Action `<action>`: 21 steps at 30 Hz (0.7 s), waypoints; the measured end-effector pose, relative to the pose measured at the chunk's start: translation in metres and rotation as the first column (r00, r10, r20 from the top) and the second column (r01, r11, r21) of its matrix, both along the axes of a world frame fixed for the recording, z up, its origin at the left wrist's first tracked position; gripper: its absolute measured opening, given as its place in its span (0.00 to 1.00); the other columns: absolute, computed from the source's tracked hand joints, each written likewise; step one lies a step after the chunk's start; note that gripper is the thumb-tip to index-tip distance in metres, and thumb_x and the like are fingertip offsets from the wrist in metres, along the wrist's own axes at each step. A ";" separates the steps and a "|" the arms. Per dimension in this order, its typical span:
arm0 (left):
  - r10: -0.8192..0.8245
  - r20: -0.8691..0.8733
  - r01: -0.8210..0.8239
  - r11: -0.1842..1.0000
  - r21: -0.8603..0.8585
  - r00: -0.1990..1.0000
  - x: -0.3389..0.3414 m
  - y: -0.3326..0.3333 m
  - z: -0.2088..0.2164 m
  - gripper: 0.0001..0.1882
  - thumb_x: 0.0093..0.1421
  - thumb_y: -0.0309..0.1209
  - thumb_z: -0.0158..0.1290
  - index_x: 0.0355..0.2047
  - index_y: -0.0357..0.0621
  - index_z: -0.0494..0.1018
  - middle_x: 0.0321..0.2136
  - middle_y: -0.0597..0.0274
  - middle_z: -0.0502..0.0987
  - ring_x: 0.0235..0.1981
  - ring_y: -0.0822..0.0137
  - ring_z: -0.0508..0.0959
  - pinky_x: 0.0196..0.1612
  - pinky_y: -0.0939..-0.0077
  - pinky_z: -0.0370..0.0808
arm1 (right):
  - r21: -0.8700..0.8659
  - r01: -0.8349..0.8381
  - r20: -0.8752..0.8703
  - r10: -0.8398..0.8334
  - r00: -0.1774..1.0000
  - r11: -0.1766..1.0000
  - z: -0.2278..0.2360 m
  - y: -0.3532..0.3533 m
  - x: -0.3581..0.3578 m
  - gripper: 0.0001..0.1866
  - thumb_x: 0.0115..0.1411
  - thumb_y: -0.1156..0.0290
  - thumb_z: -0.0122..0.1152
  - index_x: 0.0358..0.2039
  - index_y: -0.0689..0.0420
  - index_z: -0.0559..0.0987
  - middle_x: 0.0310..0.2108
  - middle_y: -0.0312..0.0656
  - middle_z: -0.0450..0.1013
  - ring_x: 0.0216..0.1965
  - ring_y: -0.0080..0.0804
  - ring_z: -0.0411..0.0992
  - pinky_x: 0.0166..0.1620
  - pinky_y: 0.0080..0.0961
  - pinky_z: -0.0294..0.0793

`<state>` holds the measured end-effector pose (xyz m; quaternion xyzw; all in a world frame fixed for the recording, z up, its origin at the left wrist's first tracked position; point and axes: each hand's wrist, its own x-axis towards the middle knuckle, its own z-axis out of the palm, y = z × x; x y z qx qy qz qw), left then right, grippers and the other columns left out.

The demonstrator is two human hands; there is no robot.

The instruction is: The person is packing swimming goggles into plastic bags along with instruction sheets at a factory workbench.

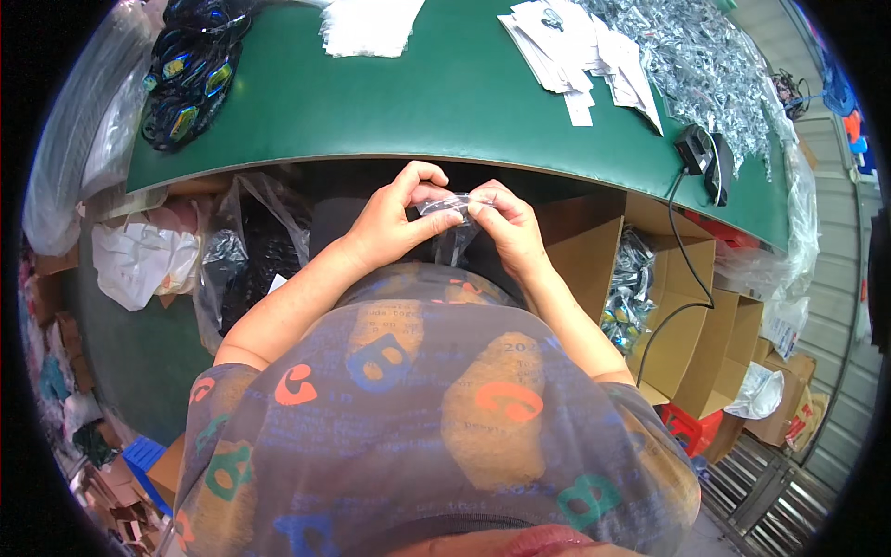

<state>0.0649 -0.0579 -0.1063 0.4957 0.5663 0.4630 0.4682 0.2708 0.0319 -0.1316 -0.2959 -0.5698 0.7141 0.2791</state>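
Note:
In front of my body, just below the table's near edge, my left hand (385, 223) and my right hand (512, 234) pinch a small clear plastic bag (451, 243) between thumbs and fingers. The two thumbs nearly meet at its upper edge, where light glints off the film. Part of the bag hangs down between my hands. Whether anything is inside it, I cannot tell. Both hands are closed on the bag, each forearm reaching in from its own side.
The green table (371, 107) curves across ahead. On it are dark goggles with shiny lenses (190, 93), white sheets (371, 26), white cards (548, 46), clear packets (682, 65) and a black corded device (701, 158). A cardboard box (682, 311) at right holds bagged goods (629, 288).

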 end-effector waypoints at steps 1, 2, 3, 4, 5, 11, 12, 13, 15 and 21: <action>-0.019 -0.012 0.020 0.999 0.035 1.000 0.001 -0.001 -0.001 0.28 0.57 0.36 0.69 0.53 0.45 0.67 0.40 0.58 0.84 0.44 0.68 0.82 0.50 0.70 0.76 | 0.013 0.001 -0.005 -0.001 1.000 1.000 -0.001 -0.001 0.001 0.06 0.65 0.74 0.63 0.38 0.62 0.81 0.39 0.35 0.72 0.43 0.22 0.70 0.49 0.21 0.68; -0.037 -0.025 0.039 0.997 0.069 0.999 0.003 -0.003 -0.002 0.34 0.55 0.36 0.70 0.56 0.46 0.63 0.42 0.57 0.84 0.46 0.66 0.83 0.53 0.69 0.75 | 0.025 0.001 -0.010 -0.001 1.000 1.000 -0.001 -0.002 0.001 0.06 0.65 0.73 0.63 0.38 0.62 0.81 0.39 0.34 0.72 0.43 0.22 0.70 0.49 0.21 0.68; -0.043 -0.025 0.045 0.997 0.069 0.999 0.001 -0.001 -0.004 0.37 0.53 0.35 0.72 0.57 0.46 0.62 0.43 0.56 0.84 0.47 0.65 0.82 0.55 0.67 0.74 | 0.023 -0.002 -0.008 0.002 1.000 1.000 -0.001 -0.003 0.002 0.06 0.65 0.73 0.63 0.38 0.62 0.81 0.39 0.34 0.72 0.43 0.22 0.70 0.49 0.21 0.68; -0.040 -0.022 0.041 0.997 0.066 0.999 0.003 -0.003 -0.004 0.37 0.53 0.35 0.72 0.57 0.46 0.62 0.43 0.56 0.84 0.47 0.65 0.82 0.55 0.67 0.74 | -0.020 -0.006 -0.013 0.005 1.000 1.000 0.001 -0.004 0.003 0.06 0.65 0.73 0.63 0.38 0.62 0.81 0.39 0.34 0.72 0.44 0.22 0.70 0.49 0.21 0.68; -0.032 -0.003 0.032 0.998 0.054 0.999 0.005 -0.006 -0.005 0.37 0.53 0.35 0.72 0.57 0.46 0.62 0.43 0.56 0.84 0.47 0.65 0.82 0.55 0.67 0.74 | -0.065 -0.009 -0.018 0.008 1.000 0.998 0.002 -0.006 0.004 0.06 0.65 0.73 0.63 0.39 0.62 0.82 0.39 0.33 0.72 0.44 0.22 0.70 0.50 0.21 0.68; -0.055 0.065 0.054 0.998 0.021 0.996 0.000 -0.001 -0.006 0.36 0.54 0.35 0.71 0.58 0.44 0.64 0.43 0.57 0.84 0.47 0.66 0.82 0.54 0.69 0.75 | -0.027 -0.065 0.034 0.066 0.997 0.998 0.006 0.002 0.002 0.06 0.65 0.72 0.63 0.39 0.61 0.82 0.39 0.33 0.72 0.43 0.21 0.70 0.48 0.20 0.68; -0.060 0.058 0.058 0.998 0.028 0.996 -0.001 -0.002 -0.003 0.34 0.55 0.35 0.70 0.58 0.42 0.67 0.43 0.58 0.84 0.47 0.67 0.81 0.54 0.70 0.75 | 0.016 -0.081 0.025 0.081 0.996 0.997 0.008 0.002 0.001 0.06 0.66 0.72 0.63 0.38 0.61 0.82 0.38 0.33 0.72 0.42 0.21 0.70 0.47 0.20 0.68; -0.073 0.097 0.073 0.997 0.007 0.993 -0.002 -0.001 0.001 0.31 0.57 0.34 0.69 0.57 0.41 0.69 0.42 0.60 0.83 0.46 0.69 0.81 0.52 0.71 0.76 | 0.021 -0.088 0.017 0.087 0.996 0.996 0.011 0.002 0.001 0.06 0.66 0.72 0.63 0.38 0.61 0.82 0.38 0.33 0.72 0.42 0.21 0.70 0.47 0.20 0.68; -0.100 0.286 0.127 0.989 -0.077 0.953 -0.002 0.004 0.008 0.19 0.61 0.32 0.66 0.50 0.39 0.77 0.40 0.65 0.82 0.43 0.75 0.79 0.49 0.76 0.77 | 0.176 -0.087 0.049 0.080 0.996 0.980 0.019 0.008 0.000 0.06 0.66 0.71 0.63 0.37 0.62 0.82 0.36 0.33 0.72 0.39 0.21 0.70 0.43 0.20 0.68; -0.110 0.321 0.144 0.986 -0.084 0.941 -0.003 0.003 -0.009 0.09 0.65 0.32 0.62 0.42 0.41 0.82 0.37 0.69 0.83 0.41 0.77 0.78 0.48 0.74 0.77 | 0.326 -0.113 0.079 0.091 0.993 0.938 0.033 0.003 0.001 0.05 0.66 0.72 0.62 0.35 0.61 0.78 0.33 0.34 0.70 0.37 0.22 0.69 0.43 0.21 0.70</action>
